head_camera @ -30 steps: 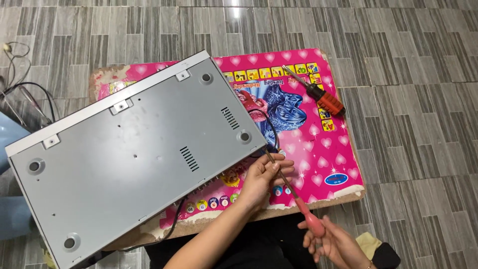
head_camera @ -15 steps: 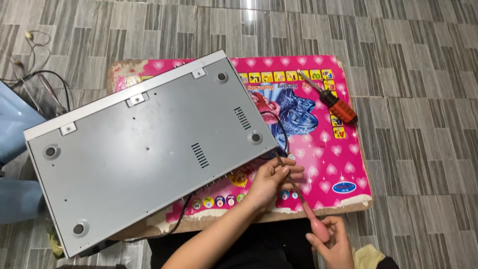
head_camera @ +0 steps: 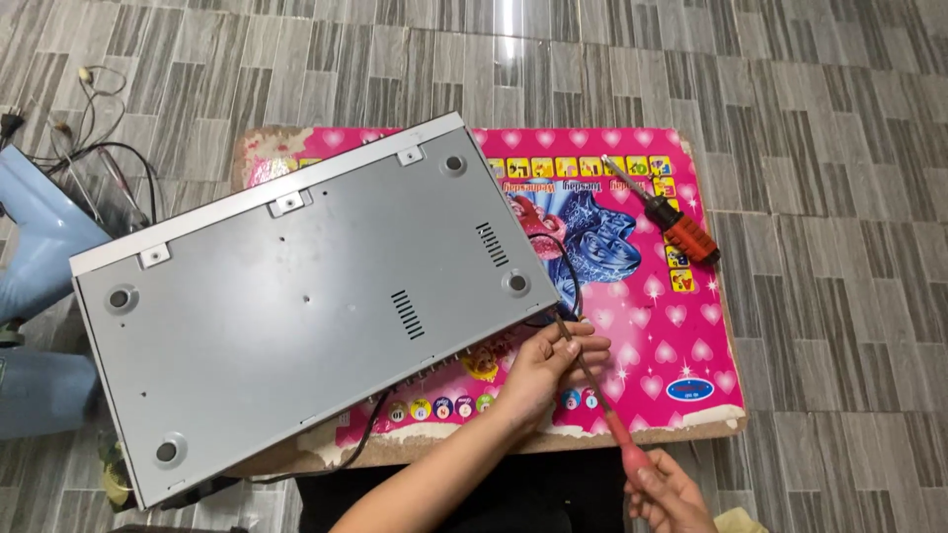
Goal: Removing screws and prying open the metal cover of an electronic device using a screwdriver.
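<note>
A large grey metal player (head_camera: 296,296) lies upside down on a small pink low table (head_camera: 691,326). My right hand (head_camera: 667,494) grips the red handle of a long screwdriver (head_camera: 602,405), whose tip reaches the box's near right edge. My left hand (head_camera: 553,360) pinches the screwdriver's metal shaft close to that edge. A second screwdriver with an orange and black handle (head_camera: 667,212) rests on the table's far right part. A black cable (head_camera: 563,266) curls out from the box beside my left hand.
The table stands on a grey striped tile floor (head_camera: 839,148). Loose wires (head_camera: 89,148) lie at the far left. A light blue object (head_camera: 39,296) sits at the left edge. A black cord (head_camera: 355,449) hangs off the table's near edge.
The view has shifted, so the box and table sit further right and lower in frame. My right hand has moved down and right; my left hand stays on the screwdriver shaft by the box's edge.
</note>
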